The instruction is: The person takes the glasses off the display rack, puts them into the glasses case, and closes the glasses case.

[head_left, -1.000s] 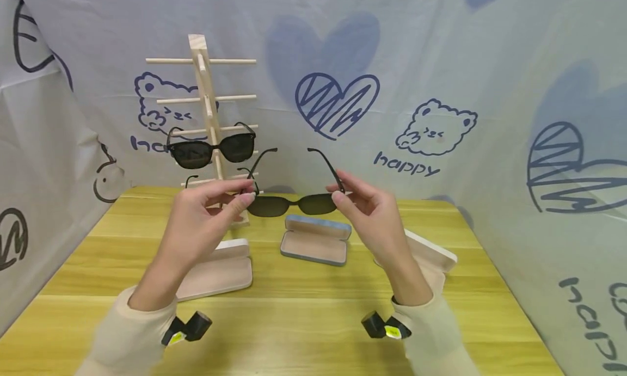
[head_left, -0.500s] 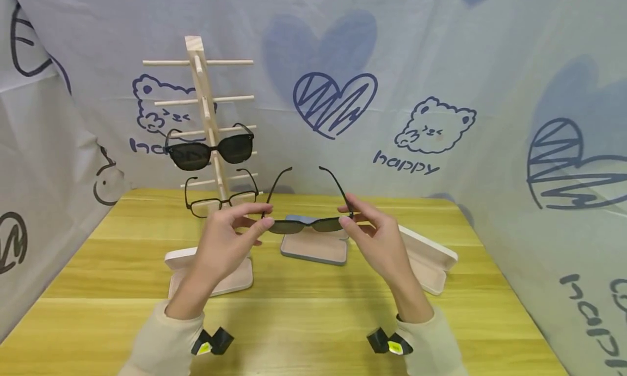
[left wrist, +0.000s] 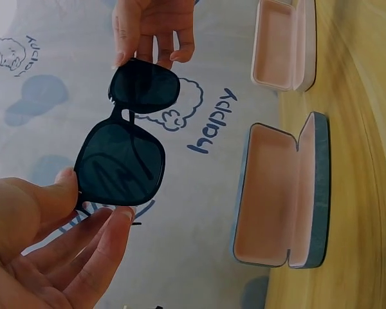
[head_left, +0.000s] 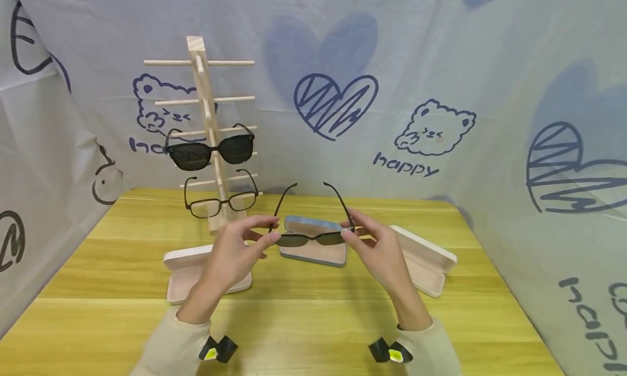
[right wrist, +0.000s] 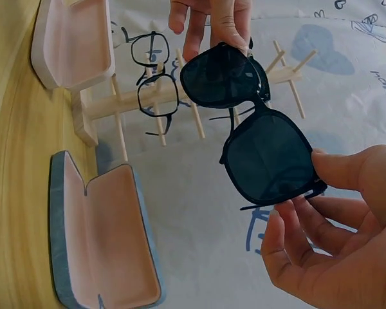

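Note:
Dark-lensed sunglasses (head_left: 294,240) with black frames hang in the air between both hands, their temples unfolded and pointing away. My left hand (head_left: 240,248) pinches the left hinge corner between thumb and fingers. At the opposite corner, my right hand (head_left: 379,245) pinches the frame the same way. Behind and below the sunglasses, an open blue-grey glasses case (head_left: 313,257) with a pale pink lining lies on the table; the frame overlaps it in the head view. Both lenses show fully in the left wrist view, where the sunglasses (left wrist: 121,161) face the camera.
A wooden display stand (head_left: 206,82) at the back left carries another pair of sunglasses (head_left: 192,156) and clear black-framed glasses (head_left: 206,208). Open white cases stand at left (head_left: 181,289) and right (head_left: 431,278) on the wooden table (head_left: 303,321). A printed cloth (head_left: 338,49) hangs behind.
Both hands have lowered the sunglasses, shifting them slightly right, from above the blue-grey case to overlapping it. The clear glasses on the stand, largely covered before by the left hand, now show.

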Demonstrator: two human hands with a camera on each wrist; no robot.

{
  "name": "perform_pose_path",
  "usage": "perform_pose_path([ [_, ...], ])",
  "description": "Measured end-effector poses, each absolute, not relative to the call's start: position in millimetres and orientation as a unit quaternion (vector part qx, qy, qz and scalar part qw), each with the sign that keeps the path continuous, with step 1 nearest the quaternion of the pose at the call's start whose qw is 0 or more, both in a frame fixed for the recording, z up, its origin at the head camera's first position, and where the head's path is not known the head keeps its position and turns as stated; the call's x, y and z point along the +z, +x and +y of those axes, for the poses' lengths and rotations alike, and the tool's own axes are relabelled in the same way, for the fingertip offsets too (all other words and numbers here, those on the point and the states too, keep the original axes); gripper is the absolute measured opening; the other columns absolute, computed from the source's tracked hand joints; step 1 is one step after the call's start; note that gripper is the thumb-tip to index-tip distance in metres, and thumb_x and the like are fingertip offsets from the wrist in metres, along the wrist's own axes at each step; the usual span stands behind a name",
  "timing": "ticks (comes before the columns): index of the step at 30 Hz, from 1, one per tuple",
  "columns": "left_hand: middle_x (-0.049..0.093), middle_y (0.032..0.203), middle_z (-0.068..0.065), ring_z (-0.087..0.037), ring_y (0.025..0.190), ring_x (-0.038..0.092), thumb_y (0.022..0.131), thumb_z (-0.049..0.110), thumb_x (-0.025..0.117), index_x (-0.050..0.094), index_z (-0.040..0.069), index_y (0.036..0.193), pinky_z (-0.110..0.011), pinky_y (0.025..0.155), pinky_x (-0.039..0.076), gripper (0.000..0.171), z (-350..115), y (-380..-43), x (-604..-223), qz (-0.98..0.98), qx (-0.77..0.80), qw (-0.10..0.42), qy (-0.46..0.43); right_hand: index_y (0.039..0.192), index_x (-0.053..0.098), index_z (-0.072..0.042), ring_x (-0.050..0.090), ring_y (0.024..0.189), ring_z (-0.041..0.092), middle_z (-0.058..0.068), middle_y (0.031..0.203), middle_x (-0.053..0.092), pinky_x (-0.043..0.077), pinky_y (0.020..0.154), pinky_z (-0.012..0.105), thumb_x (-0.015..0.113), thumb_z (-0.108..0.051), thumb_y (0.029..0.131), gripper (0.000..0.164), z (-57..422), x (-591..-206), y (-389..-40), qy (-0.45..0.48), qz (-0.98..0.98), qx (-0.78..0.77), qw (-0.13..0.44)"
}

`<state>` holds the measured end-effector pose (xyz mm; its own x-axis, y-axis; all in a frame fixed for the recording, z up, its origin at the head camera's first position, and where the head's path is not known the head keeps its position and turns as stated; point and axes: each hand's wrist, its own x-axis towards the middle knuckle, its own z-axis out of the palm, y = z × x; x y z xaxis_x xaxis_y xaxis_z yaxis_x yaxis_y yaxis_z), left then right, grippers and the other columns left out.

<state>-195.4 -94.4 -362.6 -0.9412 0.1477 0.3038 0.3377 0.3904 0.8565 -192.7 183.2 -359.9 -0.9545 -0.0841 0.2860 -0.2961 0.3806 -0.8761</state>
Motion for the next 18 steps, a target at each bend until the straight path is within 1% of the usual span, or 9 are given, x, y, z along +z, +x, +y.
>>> perform_pose_path([
  [8,0.074,0.123,-0.017,-0.027,0.088,0.076,0.095,0.014,0.075,0.07,0.007,0.131,-0.026,0.062,0.062,0.037,-94.7,-194.9,-366.7,-0.83,-0.532,0.083,-0.145,0.146,0.057,-0.005,0.067,0.104,0.02,0.015,0.121,0.074,0.058,0.083,0.018,0.071,-0.017,0.099,0.051,183.1,-367.7,-193.1,0.123,-0.826,0.542,0.094],
  [14,0.074,0.124,-0.018,-0.03,0.09,0.076,0.095,0.013,0.075,0.069,0.007,0.132,-0.026,0.062,0.062,0.038,-94.3,-194.4,-369.8,-0.832,-0.531,0.077,-0.138,0.148,0.056,-0.004,0.066,0.104,0.021,0.018,0.122,0.073,0.058,0.083,0.018,0.07,-0.018,0.099,0.052,182.7,-372.4,-192.4,0.125,-0.826,0.542,0.092],
  [18,0.074,0.121,-0.018,-0.032,0.09,0.076,0.095,0.013,0.075,0.069,0.006,0.132,-0.029,0.062,0.063,0.038,-94.5,-194.5,-371.1,-0.833,-0.53,0.078,-0.138,0.148,0.055,-0.004,0.065,0.107,0.024,0.015,0.123,0.073,0.057,0.084,0.018,0.07,-0.018,0.1,0.052,182.0,-374.1,-191.2,0.117,-0.829,0.541,0.086],
])
